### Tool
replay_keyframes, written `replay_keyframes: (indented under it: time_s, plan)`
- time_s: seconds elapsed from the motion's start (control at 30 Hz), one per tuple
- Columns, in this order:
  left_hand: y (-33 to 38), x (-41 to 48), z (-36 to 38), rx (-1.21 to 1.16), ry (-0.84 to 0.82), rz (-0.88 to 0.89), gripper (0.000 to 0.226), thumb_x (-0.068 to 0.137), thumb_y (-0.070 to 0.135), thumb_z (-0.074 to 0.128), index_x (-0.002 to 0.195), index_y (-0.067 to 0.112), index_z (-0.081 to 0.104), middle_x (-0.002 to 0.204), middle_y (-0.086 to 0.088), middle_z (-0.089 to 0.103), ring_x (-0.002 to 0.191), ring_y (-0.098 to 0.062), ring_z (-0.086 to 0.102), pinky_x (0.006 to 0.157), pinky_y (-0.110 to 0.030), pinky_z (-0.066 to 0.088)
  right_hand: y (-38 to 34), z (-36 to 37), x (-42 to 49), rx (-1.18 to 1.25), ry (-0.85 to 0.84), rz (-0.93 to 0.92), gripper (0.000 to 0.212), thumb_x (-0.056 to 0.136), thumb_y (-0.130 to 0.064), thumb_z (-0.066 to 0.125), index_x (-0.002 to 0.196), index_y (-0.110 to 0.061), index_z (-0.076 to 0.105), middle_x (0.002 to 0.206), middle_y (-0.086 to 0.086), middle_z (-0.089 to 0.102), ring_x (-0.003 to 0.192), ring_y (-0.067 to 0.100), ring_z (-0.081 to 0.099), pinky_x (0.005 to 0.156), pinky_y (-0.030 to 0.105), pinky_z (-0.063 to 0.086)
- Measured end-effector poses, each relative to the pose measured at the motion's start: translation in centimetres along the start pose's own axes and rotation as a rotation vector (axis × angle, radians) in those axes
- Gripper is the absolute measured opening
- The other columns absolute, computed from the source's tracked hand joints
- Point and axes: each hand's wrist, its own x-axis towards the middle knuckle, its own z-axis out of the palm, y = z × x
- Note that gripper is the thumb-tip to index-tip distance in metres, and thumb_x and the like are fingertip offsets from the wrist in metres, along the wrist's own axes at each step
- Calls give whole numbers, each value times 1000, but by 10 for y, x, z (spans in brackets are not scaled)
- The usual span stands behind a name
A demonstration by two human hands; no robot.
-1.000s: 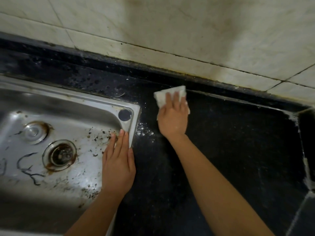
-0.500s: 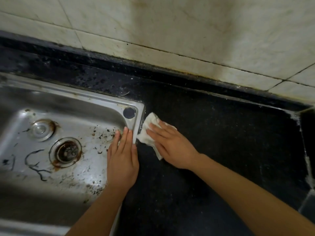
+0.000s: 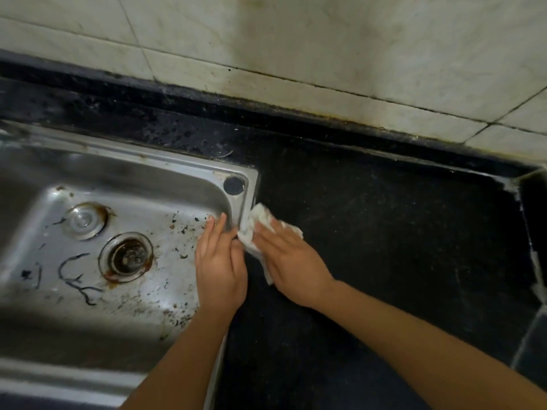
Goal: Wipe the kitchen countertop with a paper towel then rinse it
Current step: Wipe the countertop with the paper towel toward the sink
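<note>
Right hand (image 3: 291, 261), grip spread flat on the paper towel (image 3: 262, 216), had swept across the table (image 3: 384, 247) to the sink (image 3: 248, 179) rim; left hand (image 3: 220, 267), grip straight, waited there. Wiping was probably unfinished.

Right hand (image 3: 293, 261) slid paper towel (image 3: 260, 221) leftward, against sink rim (image 3: 251, 199).

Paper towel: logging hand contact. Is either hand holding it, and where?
Neither grips it. The right hand presses flat on the middle of the paper towel against the countertop; the left hand rests on the sink edge.
</note>
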Motion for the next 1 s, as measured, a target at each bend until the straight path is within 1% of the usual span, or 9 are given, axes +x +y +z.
replay_keyframes:
  time_s: [0.13,0.17,0.3,0.37,0.57,0.67,0.77,0.87,1.0]
  plan:
    - [0,-2,-4,-20,-59,-23,59,92,36,19,130,8,55,144,-3,44,141,-10,18,117,-40,19,37,-23,-2,34,-126,-240,47,92,-12,49,139,-15,46,147,5,41,139,26,33,115,38,18]
    - [2,-2,-5,-19,-73,-32,61,92,38,18,132,10,53,146,0,42,142,-9,15,117,-37,17,49,-28,10,19,-119,-174,48,93,-10,49,140,-16,44,149,5,39,140,25,31,116,35,14]
    - [9,-4,-20,-8,-181,-77,51,99,45,17,140,26,41,152,18,21,142,1,-11,114,-26,-1,76,-38,64,89,42,400,50,99,-16,36,148,-17,27,157,8,21,145,29,15,119,41,13]
    - [11,-2,-29,-21,-270,-151,51,99,49,16,141,33,38,154,21,11,139,2,-21,110,-23,-10,59,-31,74,46,98,488,49,100,-17,33,148,-11,24,157,8,19,146,28,7,119,39,7]
    - [16,7,-43,-128,-437,-326,71,85,60,1,141,36,38,157,17,0,139,-9,-27,106,-25,-18,-33,-1,1,65,109,171,53,88,-11,54,138,1,43,148,19,36,139,36,30,115,44,20]
    - [19,5,-47,-48,-494,-278,72,84,61,-1,145,37,28,158,15,-4,138,-9,-28,110,-30,-17,-42,4,-45,7,-20,-76,59,78,-15,67,133,-2,50,142,17,45,132,33,42,110,44,29]
    - [19,-4,-47,87,-540,-193,64,87,60,-2,147,41,11,156,17,-10,135,-5,-31,112,-35,-14,-16,1,-47,-28,-113,-222,50,86,-21,51,134,-9,50,144,10,46,134,27,41,110,44,31]
    - [17,-10,-45,192,-578,-150,58,92,56,2,148,39,-3,154,18,-19,133,-7,-36,112,-40,-14,31,-9,-10,-107,-27,51,52,89,-19,42,139,-5,43,145,15,42,136,32,37,112,46,24]
    - [11,-17,-34,304,-590,-92,63,93,56,4,146,32,-21,151,14,-30,132,-9,-38,113,-38,-16,104,-29,13,-187,39,628,58,98,-17,33,150,-6,12,159,12,7,145,33,3,116,46,8]
